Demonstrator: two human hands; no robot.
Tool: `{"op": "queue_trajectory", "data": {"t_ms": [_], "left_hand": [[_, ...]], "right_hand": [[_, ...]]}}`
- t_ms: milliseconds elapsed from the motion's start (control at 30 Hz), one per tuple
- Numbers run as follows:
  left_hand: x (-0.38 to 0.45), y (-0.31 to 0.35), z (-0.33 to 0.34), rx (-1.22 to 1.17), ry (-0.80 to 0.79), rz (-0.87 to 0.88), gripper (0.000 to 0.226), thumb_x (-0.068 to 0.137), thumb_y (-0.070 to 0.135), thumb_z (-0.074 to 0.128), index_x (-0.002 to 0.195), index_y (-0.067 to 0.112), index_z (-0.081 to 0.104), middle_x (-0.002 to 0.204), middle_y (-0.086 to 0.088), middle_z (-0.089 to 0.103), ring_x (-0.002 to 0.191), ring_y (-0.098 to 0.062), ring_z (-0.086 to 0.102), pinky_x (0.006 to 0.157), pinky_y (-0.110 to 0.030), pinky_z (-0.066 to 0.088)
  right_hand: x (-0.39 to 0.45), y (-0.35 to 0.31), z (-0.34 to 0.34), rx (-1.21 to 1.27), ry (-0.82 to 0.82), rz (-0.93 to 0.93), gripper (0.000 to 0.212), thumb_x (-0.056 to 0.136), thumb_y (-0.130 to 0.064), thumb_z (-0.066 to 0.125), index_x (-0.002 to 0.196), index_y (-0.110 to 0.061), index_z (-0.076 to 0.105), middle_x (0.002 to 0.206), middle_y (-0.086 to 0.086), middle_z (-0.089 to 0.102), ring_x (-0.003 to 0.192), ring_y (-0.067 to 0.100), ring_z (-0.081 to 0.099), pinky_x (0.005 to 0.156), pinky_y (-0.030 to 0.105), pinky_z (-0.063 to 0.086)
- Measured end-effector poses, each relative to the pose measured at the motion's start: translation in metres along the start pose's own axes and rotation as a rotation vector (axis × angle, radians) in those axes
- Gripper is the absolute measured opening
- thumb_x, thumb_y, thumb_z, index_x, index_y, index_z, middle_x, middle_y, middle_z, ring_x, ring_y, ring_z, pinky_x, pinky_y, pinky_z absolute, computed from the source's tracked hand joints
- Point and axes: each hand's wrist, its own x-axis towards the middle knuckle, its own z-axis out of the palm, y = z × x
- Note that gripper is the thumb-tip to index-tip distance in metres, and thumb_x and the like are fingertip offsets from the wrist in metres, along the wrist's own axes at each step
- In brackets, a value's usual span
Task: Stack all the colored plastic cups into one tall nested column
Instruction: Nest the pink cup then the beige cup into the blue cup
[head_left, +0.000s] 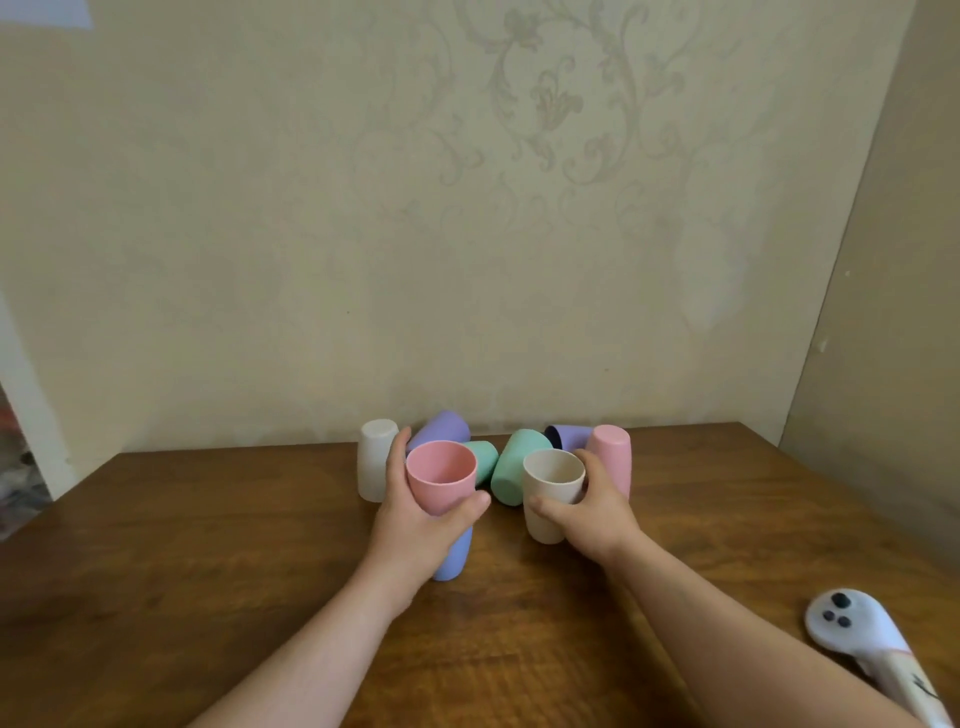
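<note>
My left hand (415, 525) grips a pink cup (441, 475), mouth up, nested in a blue cup (454, 558) that stands on the table. My right hand (597, 512) holds an upright beige cup (550, 486) just to the right. Behind them stand an upside-down white cup (375, 460) and an upside-down pink cup (612, 454). Two green cups (514, 467) (484, 460) and two purple cups (441, 428) (569, 435) lie on their sides near the wall.
The wooden table (208, 545) runs up to a patterned wall. A white handheld device with dark buttons (852, 626) lies at the front right, close to my right forearm.
</note>
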Motion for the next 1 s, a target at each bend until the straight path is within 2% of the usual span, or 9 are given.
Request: {"op": "queue_trajectory", "data": {"t_ms": [167, 267, 367, 467, 567, 667, 800, 900, 1000], "left_hand": [[0.000, 0.005, 0.046, -0.084, 0.024, -0.080, 0.073, 0.075, 0.027, 0.098, 0.130, 0.043, 0.053, 0.127, 0.015, 0.069, 0.114, -0.005, 0.065, 0.090, -0.027, 0.051], [-0.002, 0.002, 0.062, -0.080, 0.042, -0.063, 0.081, 0.075, 0.028, 0.098, 0.139, 0.039, 0.050, 0.127, 0.015, 0.067, 0.114, -0.004, 0.064, 0.088, -0.025, 0.051], [0.002, 0.005, 0.065, -0.060, 0.068, -0.059, 0.087, 0.073, 0.031, 0.099, 0.143, 0.037, 0.048, 0.130, 0.014, 0.065, 0.115, -0.004, 0.062, 0.086, -0.022, 0.049], [0.005, 0.007, 0.063, -0.049, 0.069, -0.075, 0.088, 0.073, 0.032, 0.099, 0.141, 0.041, 0.045, 0.128, 0.020, 0.061, 0.113, -0.002, 0.059, 0.084, -0.021, 0.046], [0.005, 0.008, 0.061, -0.046, 0.049, -0.064, 0.079, 0.075, 0.032, 0.097, 0.133, 0.047, 0.045, 0.123, 0.024, 0.063, 0.110, 0.003, 0.060, 0.088, -0.024, 0.047], [0.004, 0.007, 0.062, -0.055, 0.042, -0.054, 0.071, 0.070, 0.041, 0.096, 0.127, 0.049, 0.053, 0.115, 0.022, 0.072, 0.109, 0.002, 0.068, 0.089, -0.025, 0.055], [0.003, 0.007, 0.064, -0.045, 0.038, -0.031, 0.074, 0.063, 0.045, 0.088, 0.123, 0.052, 0.047, 0.120, 0.023, 0.066, 0.110, 0.005, 0.065, 0.084, -0.018, 0.053], [0.003, 0.010, 0.063, -0.043, 0.030, -0.003, 0.075, 0.075, 0.027, 0.093, 0.129, 0.047, 0.046, 0.118, 0.028, 0.065, 0.103, 0.014, 0.065, 0.073, -0.004, 0.050], [0.003, 0.006, 0.062, -0.065, 0.022, 0.008, 0.073, 0.076, 0.023, 0.096, 0.128, 0.045, 0.051, 0.118, 0.026, 0.068, 0.100, 0.021, 0.065, 0.074, -0.004, 0.051]], "right_hand": [[-0.004, -0.005, -0.017, 0.257, 0.056, 0.059, 0.040, 0.089, -0.035, 0.086, 0.104, -0.053, 0.054, 0.119, -0.007, 0.066, 0.103, 0.017, 0.066, 0.080, 0.045, 0.062], [0.000, -0.022, -0.024, 0.352, 0.122, 0.039, 0.040, 0.085, -0.037, 0.089, 0.105, -0.051, 0.057, 0.128, 0.001, 0.065, 0.107, 0.021, 0.068, 0.088, 0.049, 0.065], [0.004, -0.067, -0.028, 0.428, 0.163, -0.026, 0.062, 0.065, -0.058, 0.089, 0.117, -0.049, 0.056, 0.128, -0.004, 0.071, 0.099, 0.019, 0.073, 0.078, 0.046, 0.067], [0.010, -0.112, -0.026, 0.484, 0.117, -0.129, 0.062, 0.070, -0.060, 0.086, 0.122, -0.055, 0.054, 0.114, -0.020, 0.075, 0.113, 0.018, 0.075, 0.100, 0.056, 0.062], [-0.007, -0.134, -0.014, 0.400, -0.082, -0.202, 0.064, 0.089, -0.035, 0.087, 0.141, -0.036, 0.050, 0.126, -0.008, 0.071, 0.113, 0.008, 0.074, 0.092, 0.036, 0.066], [-0.018, -0.114, -0.001, 0.125, -0.170, -0.258, 0.059, 0.088, -0.020, 0.089, 0.127, -0.044, 0.052, 0.114, -0.020, 0.070, 0.090, -0.015, 0.070, 0.074, 0.007, 0.055], [-0.026, -0.087, 0.008, 0.023, -0.218, -0.245, 0.049, 0.089, -0.019, 0.089, 0.103, -0.048, 0.052, 0.109, -0.024, 0.070, 0.095, -0.010, 0.070, 0.080, 0.009, 0.056], [-0.025, -0.088, 0.005, -0.007, -0.246, -0.242, 0.058, 0.085, -0.027, 0.094, 0.125, -0.044, 0.055, 0.124, -0.013, 0.071, 0.112, 0.006, 0.069, 0.093, 0.023, 0.060], [-0.008, -0.093, -0.009, -0.128, -0.358, -0.212, 0.116, 0.080, -0.037, 0.095, 0.171, -0.035, 0.022, 0.156, -0.005, 0.048, 0.129, 0.010, 0.058, 0.093, 0.017, 0.056]]}}
